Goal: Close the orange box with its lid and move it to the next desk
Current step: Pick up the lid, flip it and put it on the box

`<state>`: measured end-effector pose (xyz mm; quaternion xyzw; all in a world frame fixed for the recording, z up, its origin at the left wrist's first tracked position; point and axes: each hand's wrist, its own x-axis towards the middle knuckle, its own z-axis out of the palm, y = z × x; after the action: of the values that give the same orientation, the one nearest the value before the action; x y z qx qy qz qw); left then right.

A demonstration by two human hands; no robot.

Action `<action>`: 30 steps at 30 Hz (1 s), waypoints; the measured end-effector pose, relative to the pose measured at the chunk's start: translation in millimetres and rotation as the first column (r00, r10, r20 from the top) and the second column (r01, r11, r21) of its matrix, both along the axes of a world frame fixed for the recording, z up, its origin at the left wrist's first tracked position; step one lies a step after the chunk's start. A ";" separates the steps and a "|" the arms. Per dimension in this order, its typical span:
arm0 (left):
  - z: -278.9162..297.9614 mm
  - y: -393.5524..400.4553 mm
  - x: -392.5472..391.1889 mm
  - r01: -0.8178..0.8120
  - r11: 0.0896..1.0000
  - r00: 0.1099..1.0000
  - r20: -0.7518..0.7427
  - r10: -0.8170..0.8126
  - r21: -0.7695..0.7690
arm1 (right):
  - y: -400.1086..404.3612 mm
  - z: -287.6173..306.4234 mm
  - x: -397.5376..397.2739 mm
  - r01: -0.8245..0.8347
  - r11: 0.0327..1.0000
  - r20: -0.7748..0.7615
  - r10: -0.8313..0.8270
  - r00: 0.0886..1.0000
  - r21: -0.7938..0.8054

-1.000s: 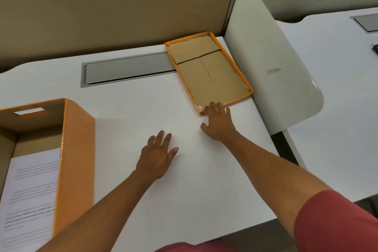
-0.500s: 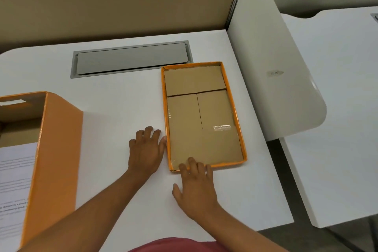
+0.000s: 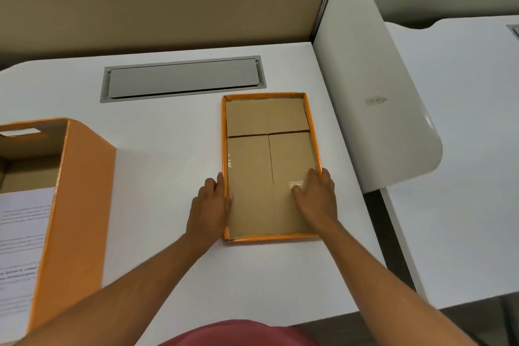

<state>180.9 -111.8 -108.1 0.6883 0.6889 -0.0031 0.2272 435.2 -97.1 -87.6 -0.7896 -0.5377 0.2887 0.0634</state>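
Observation:
The orange lid (image 3: pixel 269 166) lies upside down on the white desk (image 3: pixel 168 149), its brown cardboard inside facing up. My left hand (image 3: pixel 210 205) grips its left rim, fingers along the outer edge. My right hand (image 3: pixel 317 196) holds the right rim, thumb on the cardboard inside and fingers over the edge. The open orange box (image 3: pixel 75 199) stands at the left edge of view, with printed white paper inside it.
A grey cable hatch (image 3: pixel 182 78) is set into the desk behind the lid. A white rounded divider panel (image 3: pixel 376 109) separates this desk from the neighbouring white desk (image 3: pixel 463 149) on the right. A tan partition wall stands at the back.
The lid was pulled from the far right corner toward me and squared up. My hands moved from its near edge to its left and right rims.

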 end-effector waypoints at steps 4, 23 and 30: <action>-2.2 -36.2 -11.6 0.042 0.999 0.995 -0.092 -0.042 -0.002 | -42.5 -3.8 -5.6 0.045 0.999 -0.075 -0.042 0.996 0.029; 143.9 9.4 10.0 -0.252 0.919 0.366 0.849 0.381 -0.304 | -52.1 185.0 -83.1 0.094 0.881 -0.441 0.137 0.887 0.463; 164.0 12.6 23.2 -0.274 0.949 0.479 0.833 0.276 -0.157 | -55.3 170.3 -111.2 0.182 0.898 -0.566 0.085 0.820 0.400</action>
<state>204.1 -99.2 55.8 0.4828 0.5924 0.3666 0.5305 324.0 -152.4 82.7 -0.6458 -0.5236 0.3817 0.4039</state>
